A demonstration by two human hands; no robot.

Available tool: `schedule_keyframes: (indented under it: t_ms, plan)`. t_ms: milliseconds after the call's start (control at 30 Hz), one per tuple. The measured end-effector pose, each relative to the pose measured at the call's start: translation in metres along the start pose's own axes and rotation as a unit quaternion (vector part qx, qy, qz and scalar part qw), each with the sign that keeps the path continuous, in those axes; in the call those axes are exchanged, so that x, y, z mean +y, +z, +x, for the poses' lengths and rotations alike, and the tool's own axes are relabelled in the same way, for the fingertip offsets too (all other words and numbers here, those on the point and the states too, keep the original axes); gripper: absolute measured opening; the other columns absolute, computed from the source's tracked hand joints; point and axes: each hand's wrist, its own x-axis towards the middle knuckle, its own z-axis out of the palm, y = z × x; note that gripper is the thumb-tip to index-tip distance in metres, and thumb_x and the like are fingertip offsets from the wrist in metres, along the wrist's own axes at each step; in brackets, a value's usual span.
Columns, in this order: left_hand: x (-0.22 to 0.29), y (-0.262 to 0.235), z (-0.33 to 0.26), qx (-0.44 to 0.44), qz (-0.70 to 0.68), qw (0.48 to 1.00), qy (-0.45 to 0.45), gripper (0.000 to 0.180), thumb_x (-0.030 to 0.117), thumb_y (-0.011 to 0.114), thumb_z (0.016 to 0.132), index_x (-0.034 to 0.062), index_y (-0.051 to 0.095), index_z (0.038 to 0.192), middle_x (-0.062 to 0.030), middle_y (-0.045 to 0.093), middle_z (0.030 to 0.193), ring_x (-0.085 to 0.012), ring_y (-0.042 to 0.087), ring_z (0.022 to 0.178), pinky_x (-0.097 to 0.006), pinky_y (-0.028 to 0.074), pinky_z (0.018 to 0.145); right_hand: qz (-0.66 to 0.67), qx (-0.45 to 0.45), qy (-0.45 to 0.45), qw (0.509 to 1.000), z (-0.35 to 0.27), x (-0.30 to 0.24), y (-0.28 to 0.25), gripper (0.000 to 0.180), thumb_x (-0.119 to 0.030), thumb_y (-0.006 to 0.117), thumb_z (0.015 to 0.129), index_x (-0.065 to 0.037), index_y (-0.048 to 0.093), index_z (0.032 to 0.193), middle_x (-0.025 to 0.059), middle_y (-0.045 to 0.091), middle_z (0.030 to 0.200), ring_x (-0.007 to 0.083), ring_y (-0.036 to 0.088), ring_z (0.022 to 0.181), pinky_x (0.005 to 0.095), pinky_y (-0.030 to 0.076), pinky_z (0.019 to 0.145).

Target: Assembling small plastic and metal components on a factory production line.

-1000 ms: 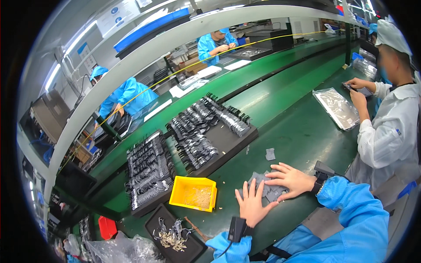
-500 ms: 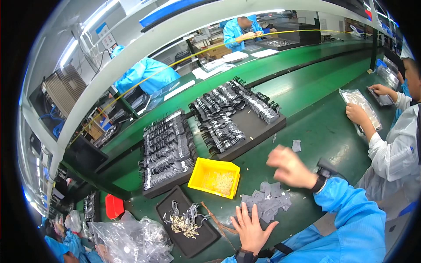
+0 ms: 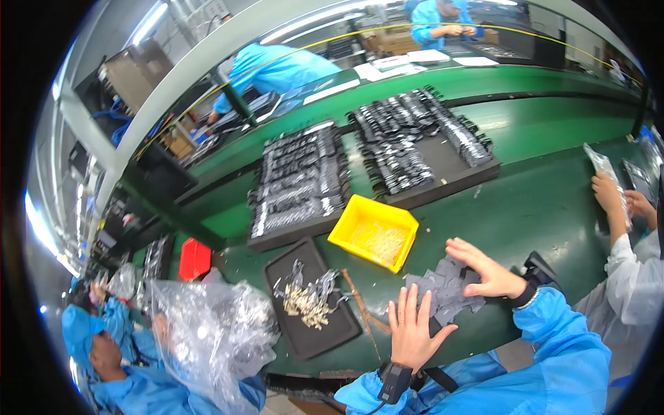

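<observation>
Flat grey square pieces (image 3: 443, 292) lie in a loose, overlapping pile on the green tabletop before me. My left hand (image 3: 413, 330) rests at the pile's near left edge, fingers spread, holding nothing I can see. From the right, my right hand (image 3: 487, 271) reaches over the pile with its fingers stretched out, its fingertips at the far edge. Beyond my hands is a yellow bin (image 3: 375, 234) with many tiny pale bits inside. To the left, a black tray (image 3: 315, 340) carries small metallic parts with cream-coloured ends (image 3: 308, 304).
Two black foam trays (image 3: 294, 232) with rows of dark parts stand farther back. A thin brown strip (image 3: 358, 299) lies beside the black tray. Clear plastic bags (image 3: 214, 332) and a red bin (image 3: 196, 259) are at left. Co-workers sit left, right and across the bench.
My right hand has come down and left from above the table onto the pile. My left hand stays spread beside it. The whole view has shifted, showing more of the left side.
</observation>
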Motion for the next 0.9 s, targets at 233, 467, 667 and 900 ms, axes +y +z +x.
schedule_keyframes:
  t_ms: [233, 467, 667, 900]
  plan:
    - [-0.006, -0.001, -0.042, 0.076, 0.006, 0.997, -0.032, 0.046, 0.029, 0.064, 0.08, 0.0032, 0.052, 0.116, -0.015, 0.046, 0.126, -0.0324, 0.039, 0.122, -0.045, 0.032, 0.1, -0.208, -0.076, -0.03, 0.975, -0.017, -0.02, -0.005, 0.102, -0.053, 0.076, 0.057, -0.006, 0.032, 0.136, 0.0219, 0.019, 0.144, 0.0431, 0.011, 0.134, 0.0536, 0.011, 0.107]
    - [-0.006, -0.001, -0.051, 0.223, 0.018, 0.974, -0.031, 0.02, 0.008, 0.063, 0.074, 0.0031, 0.059, 0.093, -0.0116, 0.056, 0.107, -0.0291, 0.05, 0.111, -0.041, 0.04, 0.093, -0.142, 0.031, -0.063, 0.987, -0.011, -0.015, 0.012, 0.07, -0.049, 0.051, 0.082, -0.003, 0.038, 0.132, 0.0178, 0.028, 0.142, 0.0347, 0.018, 0.135, 0.0457, 0.013, 0.108]
    - [-0.009, 0.005, -0.054, 0.266, 0.0, 0.964, -0.011, 0.016, 0.005, 0.062, 0.072, -0.0001, 0.059, 0.086, -0.0118, 0.056, 0.099, -0.0307, 0.051, 0.106, -0.042, 0.042, 0.091, -0.021, 0.106, 0.009, 0.994, -0.013, 0.014, 0.011, 0.038, -0.018, 0.043, 0.091, 0.001, 0.045, 0.124, 0.0137, 0.041, 0.134, 0.0239, 0.035, 0.127, 0.0336, 0.022, 0.106]
    - [-0.01, 0.006, -0.056, 0.283, -0.016, 0.959, 0.009, 0.014, 0.005, 0.061, 0.071, -0.0015, 0.057, 0.083, -0.012, 0.054, 0.091, -0.0297, 0.05, 0.099, -0.039, 0.041, 0.089, -0.029, 0.137, 0.046, 0.989, -0.015, 0.027, 0.014, 0.036, -0.017, 0.041, 0.093, 0.002, 0.046, 0.124, 0.0117, 0.046, 0.13, 0.0201, 0.039, 0.123, 0.0298, 0.025, 0.104]
